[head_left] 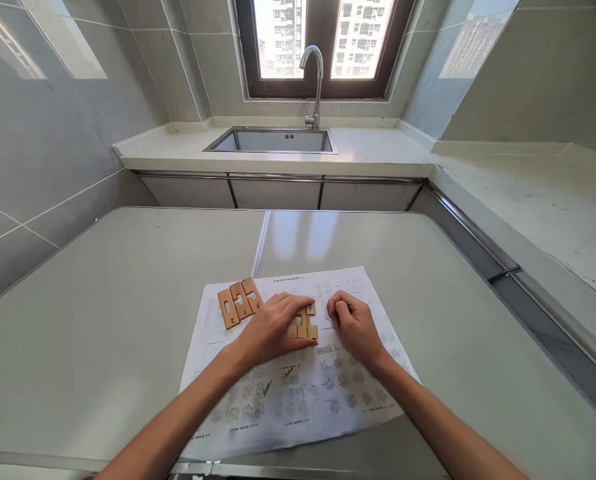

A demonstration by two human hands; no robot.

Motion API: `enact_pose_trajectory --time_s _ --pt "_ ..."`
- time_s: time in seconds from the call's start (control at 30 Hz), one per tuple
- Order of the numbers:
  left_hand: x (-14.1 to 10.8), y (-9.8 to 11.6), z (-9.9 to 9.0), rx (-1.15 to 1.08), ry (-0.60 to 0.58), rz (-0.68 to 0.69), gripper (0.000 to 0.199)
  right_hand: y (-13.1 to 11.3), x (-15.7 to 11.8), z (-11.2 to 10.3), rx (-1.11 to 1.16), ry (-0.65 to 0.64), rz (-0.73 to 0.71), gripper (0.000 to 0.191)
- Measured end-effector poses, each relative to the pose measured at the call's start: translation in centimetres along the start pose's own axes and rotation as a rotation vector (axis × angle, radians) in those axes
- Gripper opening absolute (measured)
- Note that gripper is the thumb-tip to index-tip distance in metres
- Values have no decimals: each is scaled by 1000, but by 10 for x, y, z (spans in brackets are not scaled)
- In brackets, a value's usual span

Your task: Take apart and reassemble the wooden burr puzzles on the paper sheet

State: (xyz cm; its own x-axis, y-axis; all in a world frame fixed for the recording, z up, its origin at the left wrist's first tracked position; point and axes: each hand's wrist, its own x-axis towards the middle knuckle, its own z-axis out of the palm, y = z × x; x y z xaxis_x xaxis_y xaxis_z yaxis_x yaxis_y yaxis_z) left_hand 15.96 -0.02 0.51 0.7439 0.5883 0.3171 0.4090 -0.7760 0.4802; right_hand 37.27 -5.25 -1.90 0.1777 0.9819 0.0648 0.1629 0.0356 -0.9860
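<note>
Flat wooden puzzle pieces with cut-outs and numbers lie on a printed paper sheet (258, 400). My left hand (278, 320) grips several joined wooden puzzle pieces (303, 329), thumb along the near edge and fingers along the far edge. A "3" shows on the upper piece; the left part of this group is hidden under the hand. Just to the right, my right hand (351, 323) is closed with its fingers curled, apart from the pieces; whether anything is inside I cannot make out. Left of my left hand, three numbered wooden pieces (240, 302) lie side by side.
The sheet rests on a pale folding table (103, 320) with a seam at its middle. Beyond its far edge are a counter (368, 143), a steel sink (278, 139) and a tap (318, 87) under a window. Tiled walls and a right-hand ledge (543, 193) flank the table.
</note>
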Motion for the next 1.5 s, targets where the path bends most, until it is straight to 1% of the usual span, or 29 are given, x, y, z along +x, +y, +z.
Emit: enact_pose_trajectory --time_s 0.03,0.1,0.17,0.23,0.3,0.37,0.43,0.5,0.57,0.63,0.7,0.77,0.87,0.93,1.0,1.03,1.07,1.13,1.2,1.27,1.33,1.4,1.5 --pt "5 0 7 11 -25 14 68 0 2 -1 -7 12 -3 25" --pt "9 -3 13 30 -59 21 77 0 4 -3 -31 21 -12 24" --pt "8 -7 9 64 -58 16 88 -1 6 -3 -77 13 -42 21" --pt "4 -13 1 118 -40 5 93 -2 6 -2 -148 -17 -101 16" --pt "-1 -19 -7 161 -34 -8 87 -1 4 -2 -264 -68 -205 9" --pt "-5 -25 -13 154 -46 -18 78 1 2 -2 -424 -129 -358 3" --pt "-9 -28 -16 86 -45 -40 71 5 0 -5 -569 -185 -503 9" --pt "-10 -28 -18 -37 -19 -90 69 8 0 -8 -650 -244 -579 20" --pt "-10 -24 -20 -206 23 -158 68 10 0 -12 -695 -302 -611 28" --pt "-10 -20 -22 -429 57 -238 65 11 1 -14 -725 -338 -631 30" --pt "-9 -16 -22 -701 65 -323 63 10 2 -16 -731 -349 -628 28" --pt "-8 -14 -21 -964 69 -388 60 9 3 -17 -708 -347 -595 25" --pt "-7 -15 -17 -1272 110 -438 63 7 2 -19 -618 -331 -494 21" --pt "-6 -17 -15 -1443 141 -471 67 5 2 -20 -535 -289 -414 21" --pt "-5 -17 -14 -1530 159 -504 71 3 2 -20 -449 -227 -341 22" --pt "-5 -17 -15 -1503 168 -519 69 1 2 -20 -409 -188 -310 22" --pt "-5 -16 -15 -1421 177 -534 64 0 2 -19 -374 -151 -282 22" --pt "-6 -12 -17 -1112 186 -554 59 -1 3 -18 -319 -81 -233 22" --pt "-7 -9 -19 -740 198 -548 68 -2 4 -17 -281 -18 -201 24" --pt "-8 -6 -19 -465 219 -486 70 -2 5 -16 -265 24 -181 25" --pt "-8 -6 -18 -326 223 -391 64 -2 6 -15 -264 42 -170 26" --pt "-8 -7 -16 -265 213 -319 60 -2 6 -14 -262 41 -162 26" --pt "-8 -10 -13 -212 174 -282 61 -2 5 -13 -260 41 -161 27"
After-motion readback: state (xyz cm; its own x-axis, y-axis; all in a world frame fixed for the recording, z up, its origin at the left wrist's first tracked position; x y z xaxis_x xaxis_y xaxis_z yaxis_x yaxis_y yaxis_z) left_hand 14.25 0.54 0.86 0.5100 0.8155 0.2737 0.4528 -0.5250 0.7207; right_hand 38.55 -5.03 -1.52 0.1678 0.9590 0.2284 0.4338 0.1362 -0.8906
